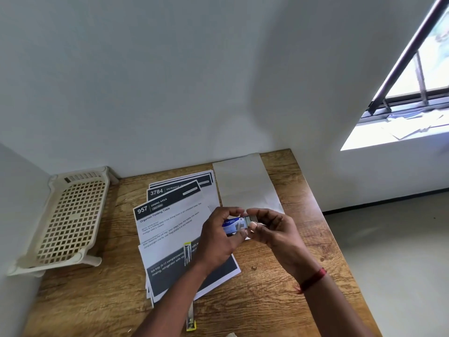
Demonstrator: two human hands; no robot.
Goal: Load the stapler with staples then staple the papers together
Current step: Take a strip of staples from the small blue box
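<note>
A wood-grain counter (243, 312) fills the near ground, set into a corner of white walls (170, 81), with grey floor (401, 263) off at three o'clock. One stapler (190, 322), yellow-tipped and folded out long, starts at six o'clock by the near edge and runs up onto the papers (170, 229), its middle hidden under the left forearm. Just right of the sheets lies one tiny bit (254, 267), too small to tell. Above the papers' right edge, two hands share one blue staple box (234, 226): the left hand (218, 239) wraps its fingers round the sleeve, and the right hand (269, 229), a red thread (313, 279) at its wrist, pinches the grey end. The printed papers lie fanned; four dark headers can be counted. One blank sheet (243, 183) sits at twelve o'clock of the hands, touching the wall. One cream lattice rack (70, 220) stands at nine o'clock. One window (425, 69) shines at two o'clock.
</note>
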